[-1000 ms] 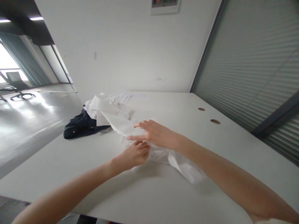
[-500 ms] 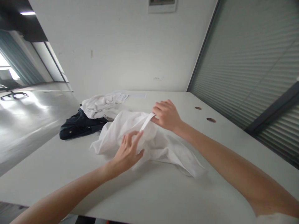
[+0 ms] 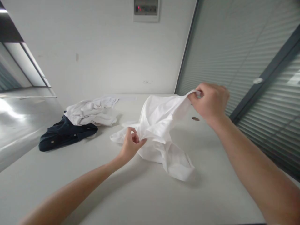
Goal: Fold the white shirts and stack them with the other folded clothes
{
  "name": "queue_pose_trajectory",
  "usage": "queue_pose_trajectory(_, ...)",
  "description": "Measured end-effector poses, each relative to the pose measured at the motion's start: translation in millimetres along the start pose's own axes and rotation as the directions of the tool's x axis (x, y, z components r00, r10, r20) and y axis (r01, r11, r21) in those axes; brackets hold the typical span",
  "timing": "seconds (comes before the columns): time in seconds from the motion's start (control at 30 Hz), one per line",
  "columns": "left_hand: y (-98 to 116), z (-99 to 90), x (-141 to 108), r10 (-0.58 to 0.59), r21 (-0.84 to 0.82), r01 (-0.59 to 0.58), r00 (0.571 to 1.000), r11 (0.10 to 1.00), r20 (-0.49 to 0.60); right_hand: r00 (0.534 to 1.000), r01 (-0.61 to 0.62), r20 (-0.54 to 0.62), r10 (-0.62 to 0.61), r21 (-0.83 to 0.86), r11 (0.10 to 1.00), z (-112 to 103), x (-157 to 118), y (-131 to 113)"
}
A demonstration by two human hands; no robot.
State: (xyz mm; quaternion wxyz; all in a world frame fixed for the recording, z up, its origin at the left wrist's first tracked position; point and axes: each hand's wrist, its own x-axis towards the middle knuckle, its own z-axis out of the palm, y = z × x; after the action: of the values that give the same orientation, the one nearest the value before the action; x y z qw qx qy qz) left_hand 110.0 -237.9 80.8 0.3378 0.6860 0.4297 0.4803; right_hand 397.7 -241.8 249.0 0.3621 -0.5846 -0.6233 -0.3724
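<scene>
Right hand (image 3: 209, 101): farther out and higher than in the earlier frame, an edge of the white garment (image 3: 161, 118) pinched between thumb and fingers. Left hand (image 3: 131, 142): curled at the near-left folds; firmness of grip cannot be told. Garment raised and stretched between the hands, lower part on the desk (image 3: 131, 193). White clothing pile (image 3: 90, 112), over dark blue garment (image 3: 67, 132): left of and beyond left hand, apart from it. Desk hole (image 3: 195, 119): just below right hand in view.
</scene>
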Motion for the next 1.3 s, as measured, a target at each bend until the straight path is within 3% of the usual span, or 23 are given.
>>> queue_pose_trajectory(0.1,-2,13.5,-11,0.075,0.179,-0.091,0.993,0.980,0.092,0.967,-0.158,0.190,0.172,-0.084,0.984,-9,-12,29)
queue_pose_trajectory(0.17,-5,19.1,-16,0.081,0.281,-0.133,0.979,0.950,0.188,0.881,-0.236,0.372,0.291,-0.187,0.954,-8,-26,52)
queue_pose_trajectory(0.23,-9,23.3,-19,-0.053,0.298,-0.057,0.936,0.953,0.347,0.763,-0.233,0.540,0.355,-0.282,0.931,-3,-45,73)
queue_pose_trajectory(0.27,-10,25.4,-20,-0.156,0.275,0.030,0.880,0.961,0.449,0.703,-0.207,0.606,0.373,-0.327,0.922,1,-57,81)
queue_pose_trajectory(0.33,-11,30.4,-20,-0.324,0.174,0.280,0.685,0.944,0.653,0.597,-0.126,0.701,0.391,-0.399,0.908,9,-83,93)
queue_pose_trajectory(0.37,-11,33.6,-19,-0.354,0.107,0.415,0.580,0.903,0.733,0.551,-0.092,0.733,0.398,-0.421,0.902,13,-96,97)
queue_pose_trajectory(0.4,-10,37.3,-18,-0.357,0.042,0.535,0.503,0.844,0.787,0.520,-0.062,0.765,0.381,-0.411,0.909,17,-110,99)
queue_pose_trajectory(0.43,-9,41.6,-17,-0.350,-0.018,0.627,0.459,0.779,0.817,0.494,-0.047,0.792,0.359,-0.388,0.921,19,-123,100)
queue_pose_trajectory(0.53,-6,56.9,-12,-0.315,-0.124,0.753,0.410,0.646,0.856,0.456,-0.068,0.862,0.220,-0.213,0.975,19,-154,99)
queue_pose_trajectory(0.67,-2,74.0,-5,-0.262,-0.137,0.818,0.331,0.559,0.906,0.432,-0.316,0.901,0.052,0.097,0.944,5,-175,93)
queue_pose_trajectory(0.7,0,76.5,-4,-0.250,-0.147,0.824,0.329,0.548,0.911,0.428,-0.413,0.904,0.004,0.191,0.890,2,-176,91)
queue_pose_trajectory(0.77,3,79.5,-3,-0.246,-0.171,0.808,0.362,0.565,0.899,0.439,-0.573,0.895,-0.082,0.350,0.741,-3,-176,86)
queue_pose_trajectory(0.83,9,80.9,-5,-0.282,-0.170,0.767,0.418,0.618,0.863,0.487,-0.637,0.864,-0.130,0.453,0.624,-4,-171,80)
queue_pose_trajectory(0.9,15,81.7,-8,-0.334,-0.150,0.720,0.483,0.678,0.809,0.556,-0.639,0.825,-0.103,0.502,0.583,1,-165,75)
queue_pose_trajectory(1.0,21,83.9,-15,-0.379,-0.130,0.680,0.544,0.721,0.749,0.648,-0.652,0.757,0.084,0.495,0.575,14,-155,67)
queue_pose_trajectory(1.13,9,88.1,-13,-0.292,-0.199,0.586,0.635,0.786,0.715,0.676,-0.723,0.656,0.335,0.506,0.470,35,-142,54)
queue_pose_trajectory(1.23,-9,80.8,10,-0.237,-0.091,0.410,0.680,0.908,0.694,0.675,-0.732,0.555,0.486,0.585,0.348,47,-128,49)
queue_pose_trajectory(1.3,-14,64.0,36,-0.190,0.047,0.212,0.730,0.976,0.656,0.689,-0.699,0.443,0.574,0.614,0.365,54,-117,52)
